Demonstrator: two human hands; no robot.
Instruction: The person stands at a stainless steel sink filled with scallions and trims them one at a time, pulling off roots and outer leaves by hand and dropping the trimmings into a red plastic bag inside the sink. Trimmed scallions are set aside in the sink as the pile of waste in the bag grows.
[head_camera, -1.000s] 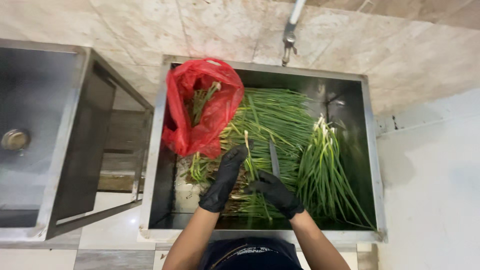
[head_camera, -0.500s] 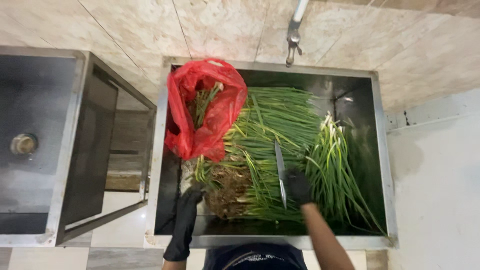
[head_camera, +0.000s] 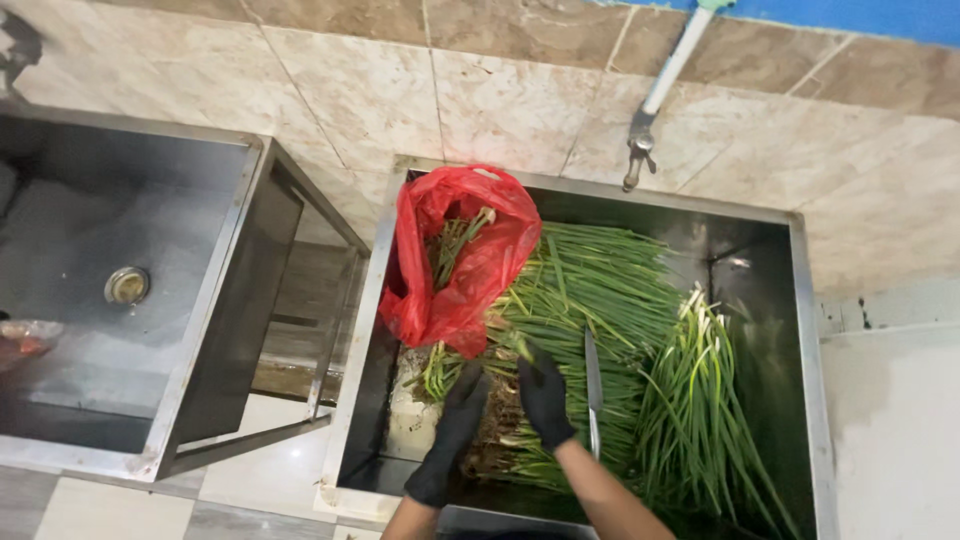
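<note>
1. Both hands are back over the pile of green onions (head_camera: 590, 300) in the steel sink (head_camera: 800, 330) — half a second ago the left hand hung down by the front rim, away from the pile.

2. The left hand (head_camera: 462, 405), in a black glove, now reaches in by the rooty ends (head_camera: 495, 430) near the front of the sink. Its fingers point down into the stalks. I cannot tell if it grips any or just touches them.

3. The right hand (head_camera: 543, 395), also in a black glove, has moved left, toward the middle of the pile. It is closed around the handle of a knife (head_camera: 593, 385). The blade points away from the person and lies along the stalks.

4. The two hands now sit close together — a moment ago they were far apart. That looks like a fresh grab at the untrimmed bunch by the roots.

5. A tidier bunch (head_camera: 700, 400) with white ends lies on the right side of the sink, apart from both hands.

6. A red plastic bag (head_camera: 450, 270) sits open at the left back corner with a few stalks inside. It has not moved.

7. A tap (head_camera: 640, 150) hangs over the back rim. A second, empty sink (head_camera: 130, 290) stands to the left.
</note>
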